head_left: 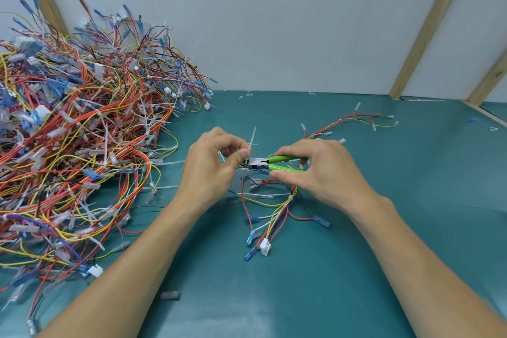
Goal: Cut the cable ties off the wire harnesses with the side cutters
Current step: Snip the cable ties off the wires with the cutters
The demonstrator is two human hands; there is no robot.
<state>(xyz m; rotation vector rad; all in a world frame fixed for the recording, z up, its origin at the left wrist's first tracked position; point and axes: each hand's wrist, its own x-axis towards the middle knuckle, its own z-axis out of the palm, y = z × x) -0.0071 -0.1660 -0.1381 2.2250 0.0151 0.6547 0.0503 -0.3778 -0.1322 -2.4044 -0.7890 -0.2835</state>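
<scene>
My left hand [214,164] pinches a white cable tie [253,138] on a wire harness [270,208] held above the teal table; the tie's tail sticks up. My right hand [315,170] grips the green handles of the side cutters [279,163]. The cutters' metal jaws [253,163] point left and sit right at the fingertips of my left hand, at the tie. The harness hangs down toward me, with blue terminals and a white connector [264,245] lying on the table.
A big tangled heap of red, yellow and blue harnesses [76,140] fills the left side. Another harness [354,122] lies behind my right hand. Cut tie scraps [248,94] dot the teal mat [384,228] near the white back wall. Wooden struts [428,27] lean at the right.
</scene>
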